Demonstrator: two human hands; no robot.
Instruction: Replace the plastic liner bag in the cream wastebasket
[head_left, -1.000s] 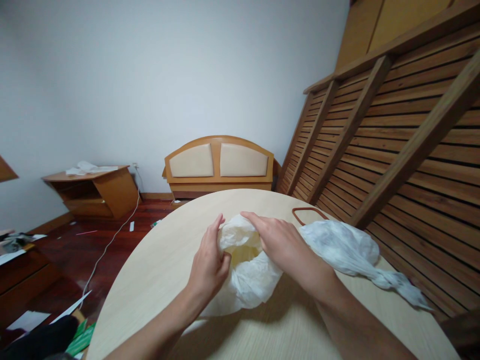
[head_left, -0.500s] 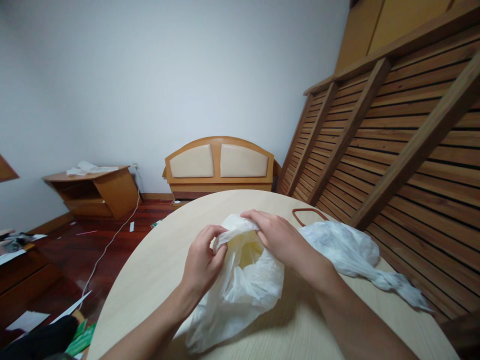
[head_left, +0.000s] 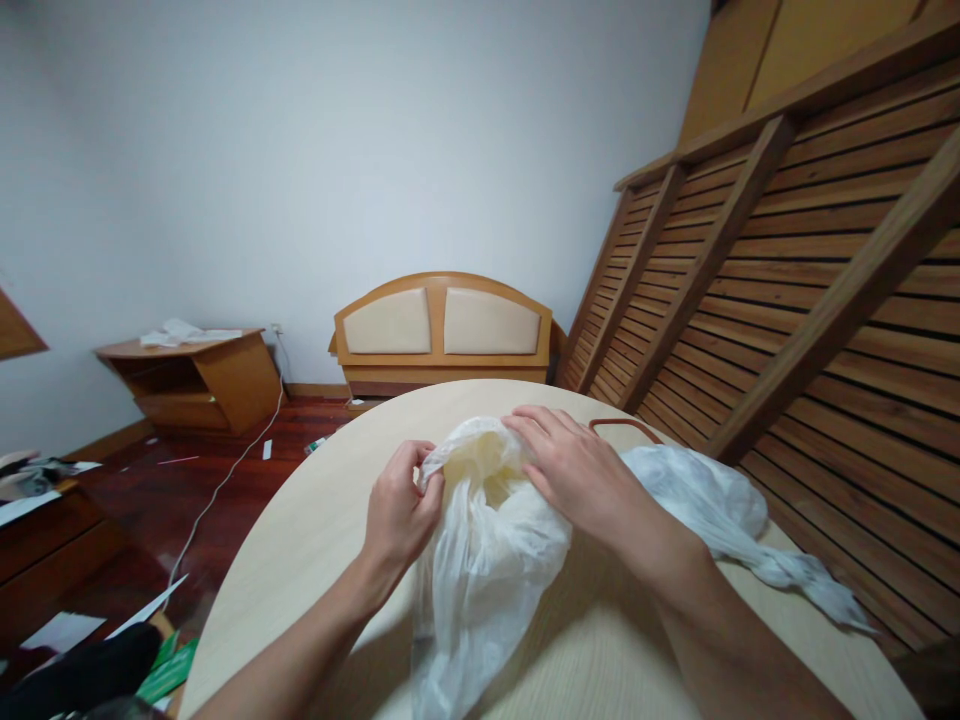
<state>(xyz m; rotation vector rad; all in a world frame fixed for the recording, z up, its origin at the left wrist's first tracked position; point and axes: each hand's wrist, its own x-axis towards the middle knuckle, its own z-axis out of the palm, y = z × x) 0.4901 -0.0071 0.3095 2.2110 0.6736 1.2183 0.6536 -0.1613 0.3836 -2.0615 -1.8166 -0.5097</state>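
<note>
A thin white plastic bag [head_left: 487, 580] stands on the round pale table [head_left: 300, 540], its mouth partly open and something yellowish showing inside. My left hand [head_left: 401, 505] pinches the left side of the bag's rim between thumb and fingers. On the right side of the opening, my right hand [head_left: 566, 465] lies against the rim with its fingers extended and slightly apart. The bag's lower part hangs down toward the near side of the table.
A second white bag [head_left: 694, 500], twisted at one end, lies at the table's right, beside a brown loop [head_left: 622, 425]. Slatted wooden panels [head_left: 840, 290] lean at the right. Behind are a headboard [head_left: 442, 365] and, at left, a low cabinet [head_left: 240, 385].
My right hand has shifted slightly right and its fingers are more spread. The bag's mouth looks wider, and its lower part has swung right. The view has shifted slightly.
</note>
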